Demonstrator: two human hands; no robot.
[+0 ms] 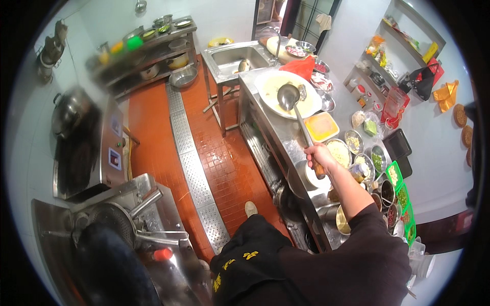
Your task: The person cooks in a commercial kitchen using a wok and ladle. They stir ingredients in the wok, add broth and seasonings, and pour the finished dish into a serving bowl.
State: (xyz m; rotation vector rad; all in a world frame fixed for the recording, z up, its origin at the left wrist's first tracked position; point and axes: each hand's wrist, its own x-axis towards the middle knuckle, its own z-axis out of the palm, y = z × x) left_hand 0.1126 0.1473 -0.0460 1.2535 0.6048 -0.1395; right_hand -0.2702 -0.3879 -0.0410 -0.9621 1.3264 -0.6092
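Note:
My right hand is closed round the wooden handle of a long metal ladle, with the arm stretched out over the steel counter. The ladle's round bowl hangs over a big white dish of pale yellowish food, with a dark piece beside it; whether the ladle touches the food I cannot tell. Just below the dish sits a tray of orange-yellow liquid. Bowls of chopped pale ingredients stand near my hand. My left hand does not show.
Metal bowls and green tubs of seasonings crowd the counter. A sink stands beyond. At lower left are a stove with a perforated strainer and a blurred dark round shape. A metal drain strip crosses the red tiled floor.

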